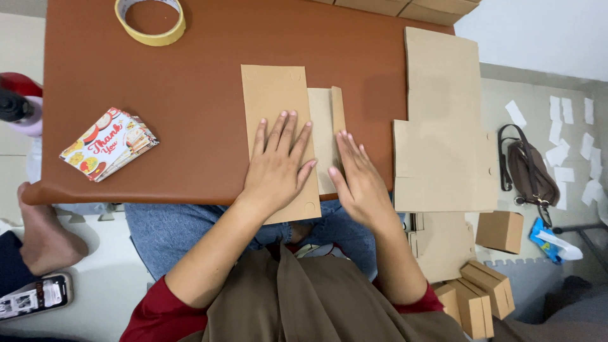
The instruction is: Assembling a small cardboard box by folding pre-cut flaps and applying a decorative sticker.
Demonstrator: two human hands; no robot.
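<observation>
- Head view, looking straight down: a flat cardboard box blank (pixel 278 107) lies on a brown table (pixel 190 95), its near end hanging over the table's near edge.
- Left hand (pixel 277 166) lies flat on the blank's folded panel, fingers spread and straight, palm down; it presses and grips nothing.
- Right hand (pixel 358 180) rests just beside it on the blank's narrower right-hand part, fingers straight and together, also flat and closed on nothing.
- Right of the hands, a stack of flat cardboard sheets (pixel 443 126) lies on the table's right end and sticks out past its edge.
- At the table's far edge sits a roll of yellow tape (pixel 151 22).
- Near the left edge lies a fanned pile of printed cards (pixel 109 143).
- On the floor to the right: small folded cardboard boxes (pixel 484 297), a brown bag (pixel 529 171) and scattered white paper slips (pixel 563 152).
- At far left, a bare foot (pixel 44 234) and a phone (pixel 35 296) lie on the floor.
</observation>
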